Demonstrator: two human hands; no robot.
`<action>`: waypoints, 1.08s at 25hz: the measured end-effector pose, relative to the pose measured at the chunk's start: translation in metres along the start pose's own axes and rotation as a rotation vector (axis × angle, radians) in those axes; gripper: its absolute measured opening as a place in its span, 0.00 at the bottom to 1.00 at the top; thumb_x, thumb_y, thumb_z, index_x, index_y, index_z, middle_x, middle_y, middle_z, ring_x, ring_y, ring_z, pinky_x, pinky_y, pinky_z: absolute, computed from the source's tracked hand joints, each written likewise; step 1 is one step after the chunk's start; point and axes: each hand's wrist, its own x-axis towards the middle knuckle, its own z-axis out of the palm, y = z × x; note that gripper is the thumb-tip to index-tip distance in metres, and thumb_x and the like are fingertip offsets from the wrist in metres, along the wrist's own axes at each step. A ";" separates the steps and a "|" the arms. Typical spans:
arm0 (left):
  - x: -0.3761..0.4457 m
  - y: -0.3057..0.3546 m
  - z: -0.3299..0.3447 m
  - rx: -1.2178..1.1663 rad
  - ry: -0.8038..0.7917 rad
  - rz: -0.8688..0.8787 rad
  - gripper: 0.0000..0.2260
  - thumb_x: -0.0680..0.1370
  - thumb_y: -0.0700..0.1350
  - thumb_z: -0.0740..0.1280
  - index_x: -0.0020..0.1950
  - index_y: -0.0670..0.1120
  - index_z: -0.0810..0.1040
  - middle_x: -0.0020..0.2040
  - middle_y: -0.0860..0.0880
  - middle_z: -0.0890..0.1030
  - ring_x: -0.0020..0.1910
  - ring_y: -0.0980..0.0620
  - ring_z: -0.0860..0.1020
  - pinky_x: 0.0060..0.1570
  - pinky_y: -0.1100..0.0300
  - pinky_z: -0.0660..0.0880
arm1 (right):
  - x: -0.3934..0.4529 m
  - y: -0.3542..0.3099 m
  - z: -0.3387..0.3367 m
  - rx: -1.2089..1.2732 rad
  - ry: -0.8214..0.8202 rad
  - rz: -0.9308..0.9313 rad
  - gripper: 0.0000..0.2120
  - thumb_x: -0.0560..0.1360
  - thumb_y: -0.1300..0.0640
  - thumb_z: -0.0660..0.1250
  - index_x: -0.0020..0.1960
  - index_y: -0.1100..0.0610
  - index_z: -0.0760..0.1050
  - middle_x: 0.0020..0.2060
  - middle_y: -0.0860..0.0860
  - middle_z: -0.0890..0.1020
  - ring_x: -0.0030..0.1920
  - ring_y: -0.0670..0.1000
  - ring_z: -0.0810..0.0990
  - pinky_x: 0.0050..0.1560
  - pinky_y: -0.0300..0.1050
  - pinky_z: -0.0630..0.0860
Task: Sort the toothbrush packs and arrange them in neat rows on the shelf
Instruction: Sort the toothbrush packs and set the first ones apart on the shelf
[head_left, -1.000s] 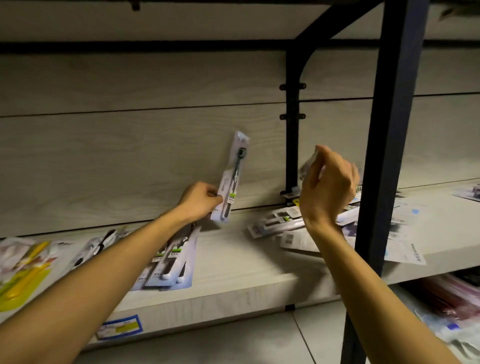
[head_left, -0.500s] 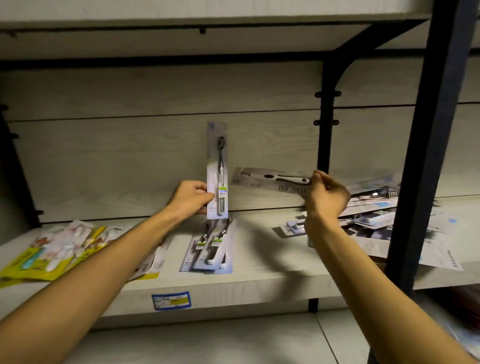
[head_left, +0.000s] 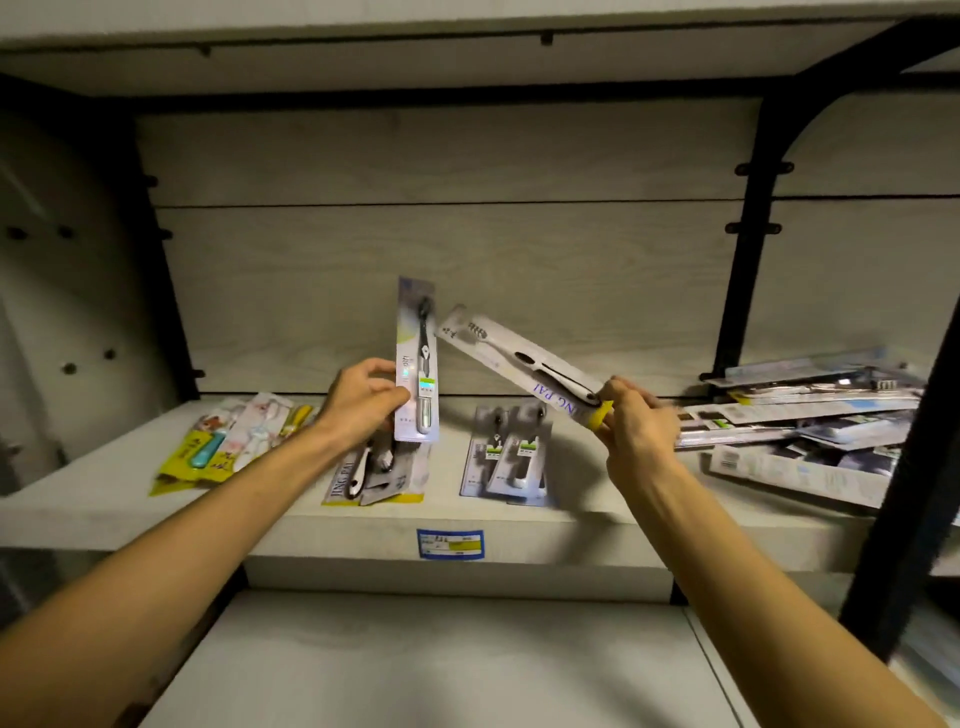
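The pale wood-grain shelf (head_left: 597, 525) carries sorted toothbrush packs: a yellow-edged stack of children's brush packs (head_left: 228, 441) at the left, a short stack with a white "JING PAI" pack (head_left: 358, 478) under the left forearm, and a blue-backed pair of packs (head_left: 506, 457) in the middle. A loose heap of mixed flat packs (head_left: 800, 431) sprawls at the right, partly behind a black metal upright (head_left: 904, 467). A blue and yellow price label (head_left: 450, 543) sits on the shelf's front edge.

The left hand (head_left: 363, 410) grips an upright white blister pack with a black brush (head_left: 418, 364) by its lower edge. The right hand (head_left: 636, 421) pinches the yellow end of a tilted "JING PAI" pack (head_left: 519, 364), probably between thumb and forefinger; blur obscures it. Both packs hang above the shelf, their tops nearly touching.
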 end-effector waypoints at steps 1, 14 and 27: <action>-0.003 -0.001 -0.008 0.017 -0.001 0.000 0.12 0.77 0.30 0.67 0.59 0.40 0.75 0.53 0.34 0.83 0.46 0.41 0.82 0.46 0.48 0.80 | -0.005 0.001 0.005 -0.013 -0.014 0.003 0.09 0.73 0.70 0.68 0.46 0.57 0.79 0.43 0.54 0.79 0.38 0.50 0.78 0.45 0.47 0.81; -0.034 -0.034 -0.060 0.042 0.117 -0.038 0.18 0.78 0.34 0.66 0.68 0.41 0.75 0.44 0.43 0.84 0.37 0.50 0.81 0.36 0.60 0.79 | -0.080 0.083 0.052 -0.429 -0.204 -0.203 0.10 0.75 0.64 0.70 0.55 0.60 0.83 0.49 0.55 0.86 0.44 0.49 0.84 0.51 0.44 0.81; -0.050 -0.055 -0.066 0.066 0.105 0.176 0.10 0.78 0.33 0.66 0.54 0.44 0.84 0.50 0.48 0.85 0.48 0.57 0.82 0.44 0.74 0.74 | -0.100 0.111 0.047 -1.229 -0.742 -0.690 0.15 0.78 0.55 0.64 0.64 0.53 0.79 0.58 0.51 0.84 0.57 0.49 0.82 0.55 0.39 0.76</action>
